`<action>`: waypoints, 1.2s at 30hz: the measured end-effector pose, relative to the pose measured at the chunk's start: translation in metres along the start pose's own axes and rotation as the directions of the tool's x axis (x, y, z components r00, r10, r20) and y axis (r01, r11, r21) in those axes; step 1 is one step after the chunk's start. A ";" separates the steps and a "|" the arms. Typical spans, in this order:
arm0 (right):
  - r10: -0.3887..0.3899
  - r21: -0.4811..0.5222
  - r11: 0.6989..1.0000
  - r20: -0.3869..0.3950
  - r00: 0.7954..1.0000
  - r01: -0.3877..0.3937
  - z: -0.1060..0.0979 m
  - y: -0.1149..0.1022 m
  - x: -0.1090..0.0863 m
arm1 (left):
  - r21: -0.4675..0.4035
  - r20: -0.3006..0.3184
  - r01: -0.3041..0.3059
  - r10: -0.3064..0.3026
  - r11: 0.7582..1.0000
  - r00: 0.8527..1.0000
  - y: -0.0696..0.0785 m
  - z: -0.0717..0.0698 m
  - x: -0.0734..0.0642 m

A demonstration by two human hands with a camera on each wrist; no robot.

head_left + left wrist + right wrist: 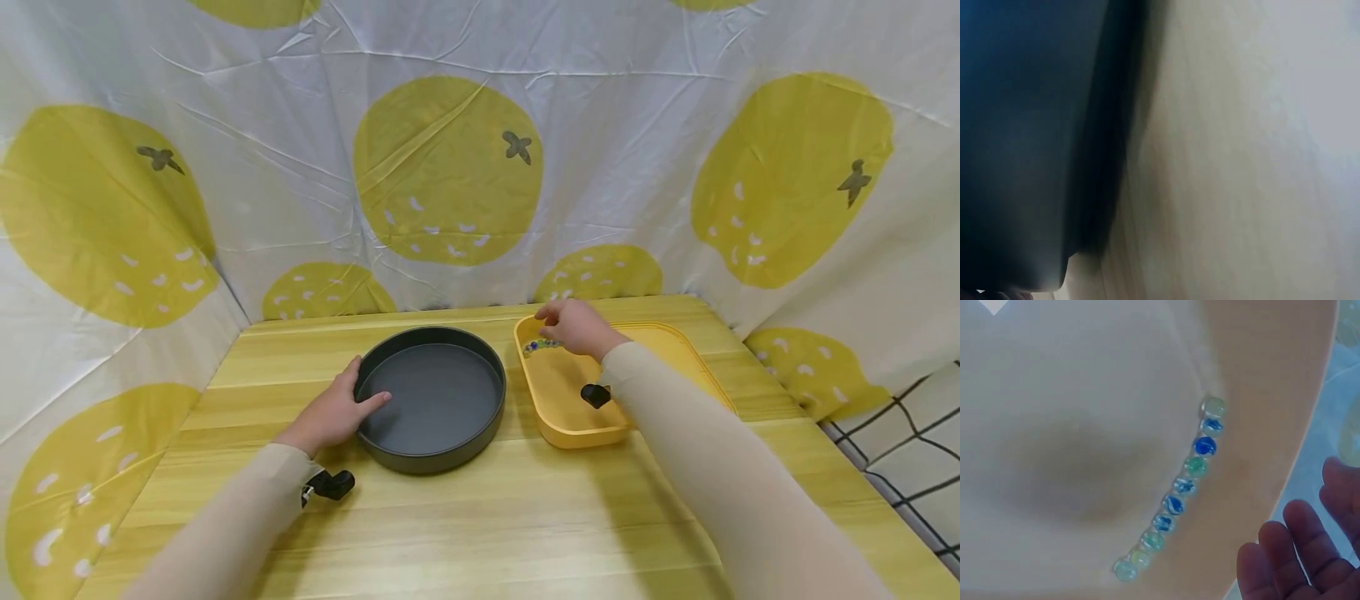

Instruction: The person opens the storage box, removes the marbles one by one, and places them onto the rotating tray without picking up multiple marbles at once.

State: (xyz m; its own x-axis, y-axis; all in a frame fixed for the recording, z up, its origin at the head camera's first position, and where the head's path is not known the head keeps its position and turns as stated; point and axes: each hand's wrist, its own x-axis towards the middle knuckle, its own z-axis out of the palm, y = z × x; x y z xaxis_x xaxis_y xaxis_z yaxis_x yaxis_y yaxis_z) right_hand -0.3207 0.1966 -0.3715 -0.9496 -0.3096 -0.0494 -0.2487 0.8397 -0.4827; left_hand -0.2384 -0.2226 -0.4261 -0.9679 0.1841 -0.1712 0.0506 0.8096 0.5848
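A round dark grey pan (431,400) with a low wall sits on the wooden table. At its left side my left hand (333,414) holds the rim, thumb over the inside and fingers along the outer wall. In the left wrist view the pan fills the left side, blurred. My right hand (579,327) is over the far left corner of a yellow tray (564,438), holding nothing, its fingers (1310,528) loosely extended near the rim. Several glass marbles (1174,504), blue, green and clear, lie in a curved row along the tray's inner wall.
The wooden table (420,533) reaches back to a white curtain (600,167) with large yellow fruit prints. Pan and tray stand side by side with a narrow gap. A black grid-patterned cloth (911,442) hangs past the table's right edge.
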 end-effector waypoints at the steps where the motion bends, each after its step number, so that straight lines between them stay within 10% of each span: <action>1: 0.000 0.001 1.000 0.007 1.000 0.000 0.001 0.000 0.001 | 0.001 -0.003 0.000 0.000 1.000 1.000 0.000 0.001 0.000; 36: -0.071 -0.041 0.996 0.130 0.989 0.076 0.047 0.025 0.032 | -0.004 -0.009 0.043 -0.043 0.999 0.999 0.002 0.006 -0.005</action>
State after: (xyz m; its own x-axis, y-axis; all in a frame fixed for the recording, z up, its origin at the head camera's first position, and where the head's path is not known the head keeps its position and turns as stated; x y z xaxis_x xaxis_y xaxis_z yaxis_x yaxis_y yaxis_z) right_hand -0.3484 0.1871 -0.4264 -0.8967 -0.4236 -0.1286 -0.3281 0.8311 -0.4491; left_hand -0.2321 -0.2187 -0.4283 -0.9713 0.1444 -0.1889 0.0084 0.8146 0.5799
